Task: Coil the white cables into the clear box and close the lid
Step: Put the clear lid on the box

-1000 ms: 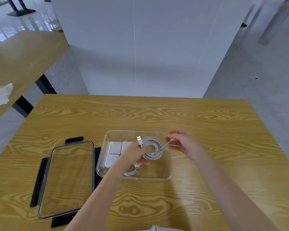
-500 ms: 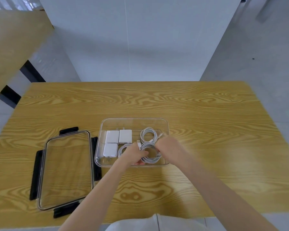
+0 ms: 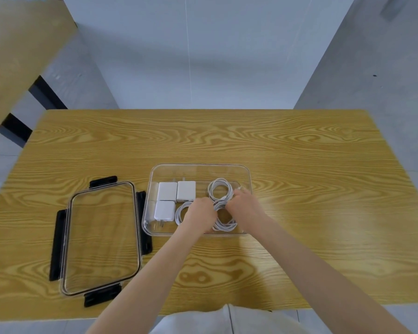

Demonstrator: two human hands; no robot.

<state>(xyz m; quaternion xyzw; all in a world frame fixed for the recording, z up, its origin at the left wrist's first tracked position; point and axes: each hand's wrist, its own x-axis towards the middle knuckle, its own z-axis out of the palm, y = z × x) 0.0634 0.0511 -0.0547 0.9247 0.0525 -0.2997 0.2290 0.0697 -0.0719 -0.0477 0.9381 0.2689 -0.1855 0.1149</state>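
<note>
Left grip, right grip curled.

Part of the nearest coil, perhaps gripped, under both hands.

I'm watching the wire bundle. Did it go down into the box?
Yes. The coiled cable, earlier held above the clear box, now lies inside it, near its front wall.

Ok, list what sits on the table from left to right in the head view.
Clear lid with black latches → clear box, and inside it: three white chargers → left hand → coiled white cable → right hand.
</note>
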